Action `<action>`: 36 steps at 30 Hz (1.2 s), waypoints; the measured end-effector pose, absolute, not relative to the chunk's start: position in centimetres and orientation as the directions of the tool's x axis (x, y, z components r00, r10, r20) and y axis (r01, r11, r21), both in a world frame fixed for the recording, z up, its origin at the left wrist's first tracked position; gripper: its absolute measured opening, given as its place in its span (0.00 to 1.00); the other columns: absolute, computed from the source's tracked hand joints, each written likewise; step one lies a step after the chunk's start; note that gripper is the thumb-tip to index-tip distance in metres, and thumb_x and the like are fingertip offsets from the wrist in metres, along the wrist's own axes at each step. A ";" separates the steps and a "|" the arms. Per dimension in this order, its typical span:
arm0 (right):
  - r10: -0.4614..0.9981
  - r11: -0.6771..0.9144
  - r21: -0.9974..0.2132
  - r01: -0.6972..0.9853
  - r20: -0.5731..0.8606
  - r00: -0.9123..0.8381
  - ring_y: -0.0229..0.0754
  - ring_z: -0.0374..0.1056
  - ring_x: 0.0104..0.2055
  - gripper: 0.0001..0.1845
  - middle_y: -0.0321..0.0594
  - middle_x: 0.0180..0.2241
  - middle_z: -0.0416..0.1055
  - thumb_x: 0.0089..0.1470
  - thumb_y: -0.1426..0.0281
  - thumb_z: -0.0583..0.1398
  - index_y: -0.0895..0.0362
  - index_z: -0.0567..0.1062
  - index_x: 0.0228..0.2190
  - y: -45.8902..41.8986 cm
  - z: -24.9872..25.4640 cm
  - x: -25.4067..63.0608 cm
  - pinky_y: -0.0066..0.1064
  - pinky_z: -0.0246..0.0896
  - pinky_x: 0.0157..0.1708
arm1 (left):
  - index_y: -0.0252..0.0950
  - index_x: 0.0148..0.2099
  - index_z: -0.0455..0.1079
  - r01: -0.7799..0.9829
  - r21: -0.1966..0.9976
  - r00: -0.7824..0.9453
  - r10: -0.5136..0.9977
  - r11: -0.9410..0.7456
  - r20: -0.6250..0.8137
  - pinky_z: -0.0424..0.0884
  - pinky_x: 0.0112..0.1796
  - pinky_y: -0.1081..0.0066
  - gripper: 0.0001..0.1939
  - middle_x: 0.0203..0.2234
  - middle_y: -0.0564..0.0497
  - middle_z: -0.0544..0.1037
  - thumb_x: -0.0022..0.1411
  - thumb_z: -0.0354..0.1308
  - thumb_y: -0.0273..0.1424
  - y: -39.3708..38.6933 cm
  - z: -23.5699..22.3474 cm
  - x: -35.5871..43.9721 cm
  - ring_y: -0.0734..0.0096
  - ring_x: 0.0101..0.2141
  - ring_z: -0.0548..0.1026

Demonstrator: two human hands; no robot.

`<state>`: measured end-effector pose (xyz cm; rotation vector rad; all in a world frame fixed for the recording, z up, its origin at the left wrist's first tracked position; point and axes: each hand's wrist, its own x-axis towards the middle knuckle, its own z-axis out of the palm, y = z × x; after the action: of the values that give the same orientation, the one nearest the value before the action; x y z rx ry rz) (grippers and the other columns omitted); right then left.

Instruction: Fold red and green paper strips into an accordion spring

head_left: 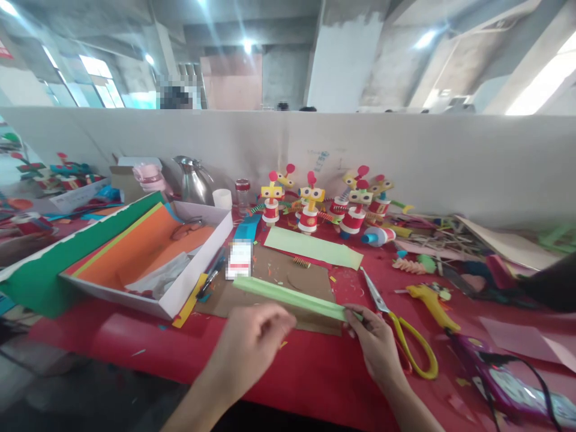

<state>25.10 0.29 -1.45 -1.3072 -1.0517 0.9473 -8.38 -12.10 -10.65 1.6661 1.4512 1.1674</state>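
Note:
A long folded strip of light green paper lies across a brown cardboard sheet on the red table. My right hand pinches the strip's right end between thumb and fingers. My left hand is curled with fingers closed over the strip's middle, near the cardboard's front edge; I cannot make out whether it grips the paper. Yellow-handled scissors lie just right of my right hand, blades pointing away.
A white box with orange paper and a green sheet stand at left. A second light green sheet, several paper-cup robot figures, a metal kettle, a yellow glue gun and paper scraps crowd the back and right.

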 end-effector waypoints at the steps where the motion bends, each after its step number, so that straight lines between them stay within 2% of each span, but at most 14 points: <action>1: 0.959 0.051 -0.999 -0.015 0.045 0.278 0.35 0.59 0.20 0.19 0.35 0.18 0.68 0.43 0.56 0.67 0.59 0.77 0.31 0.3 -1.1 24.9 0.26 0.55 0.21 | 0.39 0.45 0.77 0.424 0.895 0.094 0.989 -0.140 0.111 0.69 0.37 0.67 0.16 0.36 0.46 0.80 0.56 0.59 0.40 -8.4 -6.6 -5.1 0.62 0.36 0.75; 2: 0.960 0.046 -0.997 -0.065 0.026 0.278 0.34 0.59 0.20 0.19 0.35 0.18 0.68 0.42 0.57 0.68 0.58 0.77 0.31 0.4 -0.7 24.5 0.26 0.55 0.21 | 0.38 0.46 0.76 0.430 0.900 0.180 0.984 -0.069 -0.011 0.69 0.37 0.66 0.18 0.34 0.46 0.80 0.55 0.60 0.41 -5.2 -3.1 -2.1 0.61 0.35 0.76; 3: 0.962 0.040 -0.994 -0.104 0.010 0.272 0.34 0.59 0.20 0.19 0.35 0.18 0.68 0.41 0.57 0.68 0.58 0.77 0.31 0.5 -0.2 24.1 0.25 0.54 0.20 | 0.38 0.52 0.73 0.391 0.920 0.193 0.980 -0.036 -0.044 0.68 0.39 0.66 0.25 0.37 0.45 0.80 0.53 0.62 0.42 -2.6 -0.5 0.4 0.59 0.37 0.76; 5: 0.970 0.033 -0.991 -0.132 0.000 0.242 0.35 0.60 0.20 0.19 0.35 0.18 0.68 0.41 0.57 0.68 0.58 0.77 0.32 0.9 0.7 23.1 0.25 0.54 0.20 | 0.36 0.53 0.72 0.200 0.975 0.136 0.983 0.096 -0.124 0.68 0.40 0.67 0.30 0.40 0.43 0.80 0.47 0.66 0.43 0.5 2.3 3.5 0.59 0.39 0.76; 7: 0.980 0.050 -0.993 -0.109 0.027 0.199 0.35 0.61 0.21 0.20 0.35 0.18 0.69 0.41 0.57 0.68 0.59 0.78 0.32 1.8 1.3 22.0 0.25 0.55 0.21 | 0.36 0.50 0.74 -0.027 0.981 0.139 0.973 0.192 -0.186 0.68 0.41 0.67 0.27 0.40 0.42 0.80 0.49 0.65 0.44 1.8 2.7 4.3 0.59 0.41 0.75; 9: 0.985 0.073 -0.995 -0.068 0.061 0.163 0.34 0.60 0.20 0.20 0.35 0.18 0.69 0.43 0.57 0.67 0.59 0.78 0.33 3.0 1.4 21.1 0.25 0.55 0.21 | 0.33 0.42 0.77 -0.143 0.974 0.074 0.983 0.178 -0.169 0.68 0.39 0.67 0.23 0.36 0.42 0.80 0.49 0.65 0.45 2.7 2.0 3.8 0.60 0.38 0.76; 11: 0.985 0.094 -0.995 -0.031 0.088 0.149 0.34 0.60 0.20 0.20 0.35 0.18 0.69 0.44 0.57 0.67 0.60 0.78 0.33 4.2 1.0 20.5 0.25 0.54 0.21 | 0.32 0.36 0.78 -0.177 0.976 0.018 0.991 0.131 -0.129 0.67 0.36 0.68 0.20 0.32 0.43 0.80 0.48 0.66 0.44 3.6 1.6 3.0 0.63 0.34 0.75; 15: 0.985 0.111 -0.993 -0.029 0.106 0.133 0.35 0.60 0.19 0.20 0.35 0.18 0.69 0.43 0.56 0.66 0.59 0.78 0.33 5.7 -0.2 19.8 0.26 0.54 0.20 | 0.35 0.42 0.78 -0.205 0.973 0.028 0.995 0.103 -0.099 0.66 0.33 0.71 0.22 0.27 0.49 0.78 0.47 0.67 0.43 5.3 1.8 2.5 0.69 0.29 0.72; 21: 0.993 0.068 -0.988 -0.136 0.054 0.105 0.34 0.62 0.20 0.18 0.34 0.18 0.70 0.42 0.59 0.68 0.59 0.79 0.32 5.3 -0.4 19.8 0.26 0.56 0.21 | 0.39 0.42 0.78 -0.230 0.956 0.069 0.982 0.185 -0.173 0.63 0.30 0.73 0.19 0.25 0.52 0.77 0.49 0.65 0.43 5.8 1.1 3.0 0.71 0.28 0.71; 26: 0.998 0.011 -0.977 -0.212 -0.004 0.069 0.33 0.63 0.20 0.17 0.34 0.18 0.71 0.40 0.60 0.69 0.59 0.79 0.32 5.0 0.1 19.5 0.25 0.57 0.21 | 0.38 0.40 0.79 -0.357 0.904 0.106 0.972 0.236 -0.211 0.63 0.29 0.75 0.15 0.28 0.51 0.78 0.48 0.67 0.37 6.3 0.7 2.1 0.75 0.26 0.70; 30: 1.000 -0.006 -0.972 -0.237 -0.010 0.018 0.33 0.63 0.20 0.17 0.36 0.19 0.73 0.40 0.61 0.69 0.58 0.79 0.32 5.0 0.0 19.1 0.25 0.59 0.23 | 0.35 0.37 0.79 -0.473 0.845 0.107 0.968 0.249 -0.225 0.63 0.26 0.77 0.14 0.34 0.48 0.80 0.46 0.69 0.32 6.5 1.0 1.4 0.80 0.24 0.70; 36: 1.000 -0.020 -0.969 -0.247 -0.020 -0.001 0.33 0.64 0.21 0.16 0.38 0.20 0.74 0.40 0.62 0.69 0.58 0.80 0.32 4.9 -0.2 19.2 0.25 0.59 0.24 | 0.30 0.38 0.78 -0.538 0.800 0.146 0.964 0.266 -0.223 0.64 0.24 0.80 0.14 0.35 0.43 0.80 0.47 0.69 0.30 6.2 1.2 1.1 0.80 0.25 0.72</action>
<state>19.22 4.88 -0.18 -1.0384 -1.0131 1.3304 1.13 6.17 1.16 0.6316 0.8350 1.1911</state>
